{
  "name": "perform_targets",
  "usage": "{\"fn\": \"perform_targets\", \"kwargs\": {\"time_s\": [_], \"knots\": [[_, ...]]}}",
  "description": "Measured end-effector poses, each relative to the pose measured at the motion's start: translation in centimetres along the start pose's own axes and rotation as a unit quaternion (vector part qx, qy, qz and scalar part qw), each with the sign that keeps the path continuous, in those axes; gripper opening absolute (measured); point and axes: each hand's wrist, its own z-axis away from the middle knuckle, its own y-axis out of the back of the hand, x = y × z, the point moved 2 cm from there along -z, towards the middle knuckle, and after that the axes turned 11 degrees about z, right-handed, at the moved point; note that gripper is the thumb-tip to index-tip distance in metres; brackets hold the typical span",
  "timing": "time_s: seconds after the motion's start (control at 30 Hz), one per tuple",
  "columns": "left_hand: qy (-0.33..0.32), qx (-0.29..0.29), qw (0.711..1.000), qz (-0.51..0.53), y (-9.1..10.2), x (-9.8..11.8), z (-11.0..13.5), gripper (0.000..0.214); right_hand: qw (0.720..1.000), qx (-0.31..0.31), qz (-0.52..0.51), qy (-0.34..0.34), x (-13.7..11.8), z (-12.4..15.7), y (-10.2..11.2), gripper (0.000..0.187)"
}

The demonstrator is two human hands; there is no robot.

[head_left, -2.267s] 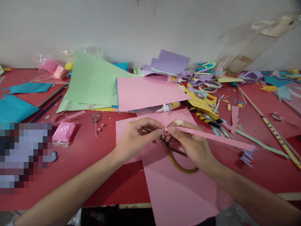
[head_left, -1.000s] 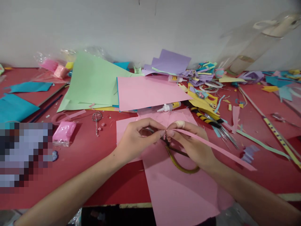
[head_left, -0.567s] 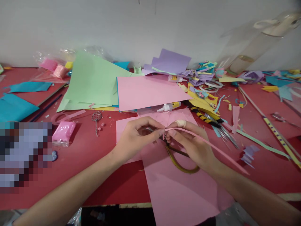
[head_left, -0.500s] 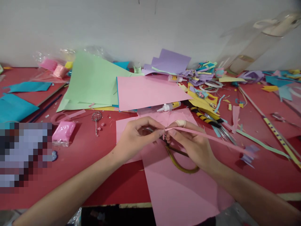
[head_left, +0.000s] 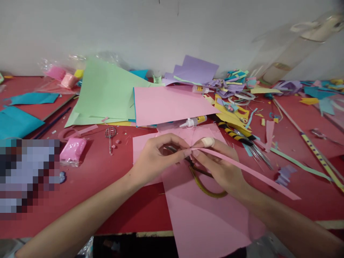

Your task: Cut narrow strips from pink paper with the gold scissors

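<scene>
In the middle of the frame I see the left hand (head_left: 154, 157) and the right hand (head_left: 217, 166) pinch one end of a pink strip (head_left: 247, 172) — fingertips closed tight on it. It runs toward the lower right, above the scissors (head_left: 206, 191) and the pink sheet (head_left: 204, 222).

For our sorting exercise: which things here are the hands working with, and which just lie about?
In hand: pink strip, pinched by left hand and right hand.
Lying about: scissors, glue bottle, green sheet, pink packet.

Soft, even indoor light; faint shadows, stretched and blurred edges.
</scene>
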Motion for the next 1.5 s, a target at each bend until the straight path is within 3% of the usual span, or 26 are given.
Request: {"fn": "perform_targets", "kwargs": {"time_s": [0.23, 0.5, 0.87, 1.5], "knots": [[0.019, 0.001, 1.0, -0.003, -0.1, -0.13, 0.01, 0.016, 0.996, 0.036, 0.061, 0.059, -0.37, 0.17, -0.15, 0.005], [0.011, 0.003, 1.0, 0.0, 0.09, -0.09, 0.06, 0.011, 0.998, 0.044, 0.028, 0.026, -0.24, 0.39, -0.01, 0.006], [0.021, 0.012, 0.999, 0.024, 0.24, -0.38, -0.04, 0.013, 0.995, 0.08, 0.042, 0.051, -0.13, 0.44, -0.07, 0.003], [0.026, -0.018, 0.997, 0.075, 0.05, -0.24, 0.03, 0.011, 0.994, 0.042, 0.021, 0.099, -0.32, 0.78, -0.03, 0.007]]}}
